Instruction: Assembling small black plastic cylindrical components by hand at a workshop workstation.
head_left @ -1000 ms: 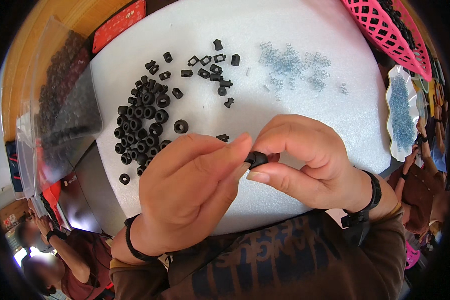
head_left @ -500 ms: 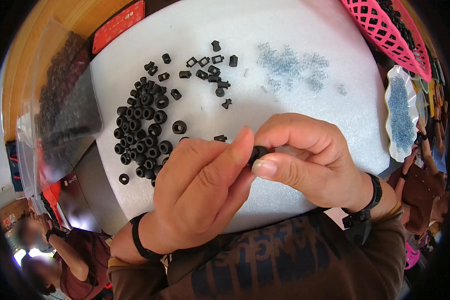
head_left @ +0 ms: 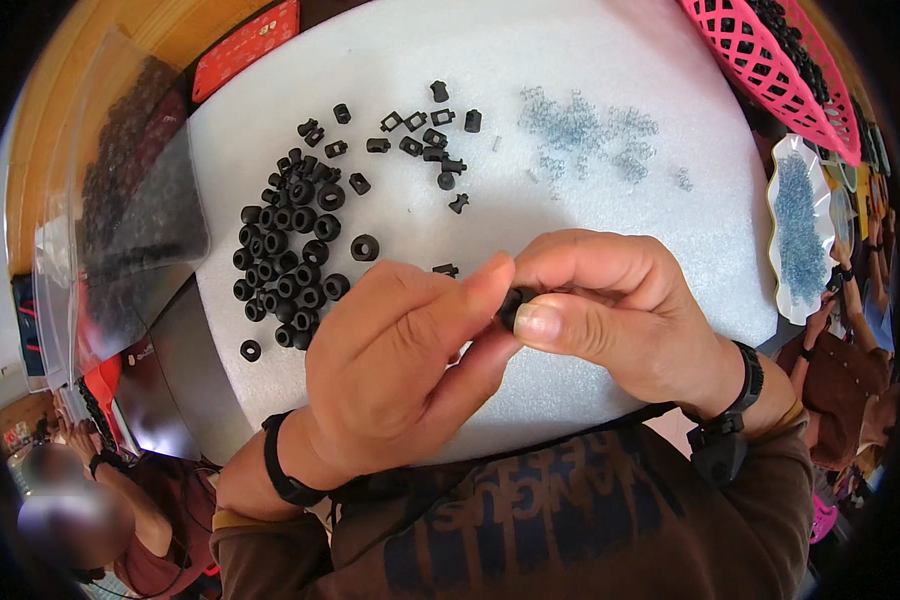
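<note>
In front of my chest, my left hand [head_left: 395, 365] and my right hand [head_left: 620, 325] meet with fingertips pinched around a small black cord lock [head_left: 511, 307], which they mostly hide. Left of them lies a heap of round, hollow black cord-lock barrels [head_left: 308, 251]. Beyond my fingers are scattered black plungers [head_left: 411, 147] with square openings; one plunger [head_left: 446, 270] rests just past my left fingertips. Small clear-blue springs [head_left: 570, 120] are spread over the far right of the white foam sheet [head_left: 650, 215].
A clear plastic bag of black parts [head_left: 135, 200] lies at the left, near a red packet [head_left: 247, 50]. At the right are a pink basket [head_left: 770, 75] of black pieces and a white wavy-edged dish [head_left: 778, 235] of springs. Other people sit at both sides.
Both hands stay together on the cord lock. My left fingers have shifted slightly, and a gap now shows between thumb and fingers. The view has moved a little.
</note>
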`<control>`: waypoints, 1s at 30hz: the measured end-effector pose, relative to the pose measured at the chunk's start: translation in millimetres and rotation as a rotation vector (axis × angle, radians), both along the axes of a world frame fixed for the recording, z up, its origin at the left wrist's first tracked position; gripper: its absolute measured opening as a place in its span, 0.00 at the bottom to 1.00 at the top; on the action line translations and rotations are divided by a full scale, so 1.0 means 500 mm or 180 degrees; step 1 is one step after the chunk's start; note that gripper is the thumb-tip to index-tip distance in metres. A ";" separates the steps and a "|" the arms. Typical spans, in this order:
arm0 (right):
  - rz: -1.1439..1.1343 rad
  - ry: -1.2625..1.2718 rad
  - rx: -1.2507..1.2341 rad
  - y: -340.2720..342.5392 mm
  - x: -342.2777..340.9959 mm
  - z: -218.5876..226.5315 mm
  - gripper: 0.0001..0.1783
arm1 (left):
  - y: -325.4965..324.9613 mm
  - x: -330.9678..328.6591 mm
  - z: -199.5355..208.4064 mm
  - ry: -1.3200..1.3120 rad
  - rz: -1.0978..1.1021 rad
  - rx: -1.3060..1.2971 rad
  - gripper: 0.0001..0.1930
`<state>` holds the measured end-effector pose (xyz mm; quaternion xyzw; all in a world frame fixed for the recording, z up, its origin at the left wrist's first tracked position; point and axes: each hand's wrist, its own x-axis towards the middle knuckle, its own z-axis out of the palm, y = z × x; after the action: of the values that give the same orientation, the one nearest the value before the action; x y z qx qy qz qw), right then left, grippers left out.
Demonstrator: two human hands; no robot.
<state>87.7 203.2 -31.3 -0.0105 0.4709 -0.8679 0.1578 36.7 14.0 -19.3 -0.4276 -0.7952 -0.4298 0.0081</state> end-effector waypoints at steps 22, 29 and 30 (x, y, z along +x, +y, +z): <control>0.0310 -0.0148 -0.0129 0.004 0.000 0.008 0.13 | 0.001 -0.010 -0.014 0.0718 -0.0063 0.0127 0.28; 0.0316 -0.0540 -0.0134 0.005 0.002 0.021 0.11 | 0.002 -0.011 -0.013 0.1112 -0.0087 0.0031 0.28; 0.0232 -0.0432 -0.0109 0.004 0.002 0.020 0.11 | 0.005 -0.012 -0.012 0.1155 -0.0069 -0.0018 0.28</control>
<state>88.7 205.1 -21.1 0.0285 0.4436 -0.8682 0.2206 30.8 16.4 -25.2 -0.5067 -0.7772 -0.3434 0.1456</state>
